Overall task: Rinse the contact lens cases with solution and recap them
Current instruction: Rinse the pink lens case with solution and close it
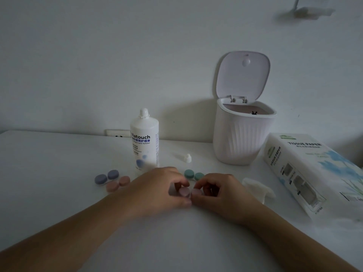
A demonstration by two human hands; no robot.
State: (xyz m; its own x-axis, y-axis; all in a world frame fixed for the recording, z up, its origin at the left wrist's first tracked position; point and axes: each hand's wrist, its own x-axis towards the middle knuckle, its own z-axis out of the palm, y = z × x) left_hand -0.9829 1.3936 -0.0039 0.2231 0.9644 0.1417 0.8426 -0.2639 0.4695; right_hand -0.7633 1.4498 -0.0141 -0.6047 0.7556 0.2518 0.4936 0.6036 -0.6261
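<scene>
White wall and a white desk (pixel 59 173) fill the dim scene. Near the desk's front, both hands work on a pale lilac lens case (pixel 190 192): the left hand (pixel 157 190) has its fingers curled round the left cap, and the right hand (pixel 222 193) pinches the right cap with thumb and fingertips. Three more cases lie behind: a blue-grey case (pixel 107 178) and a pink case (pixel 118 184) to the left, a green case (pixel 194 175) just beyond the hands. The solution bottle (pixel 144 140) stands uncapped, its small cap (pixel 188 158) lying apart on the desk. A lidded bin (pixel 242 134) stands open, with a tissue box (pixel 314 173) and a crumpled tissue (pixel 259 188) at the right.

The case looks light, rigid plastic, likely slick if wet; it should be steadied by the flat bridge or one cap while the other cap's rim is turned. Overtightening seems the main risk.
</scene>
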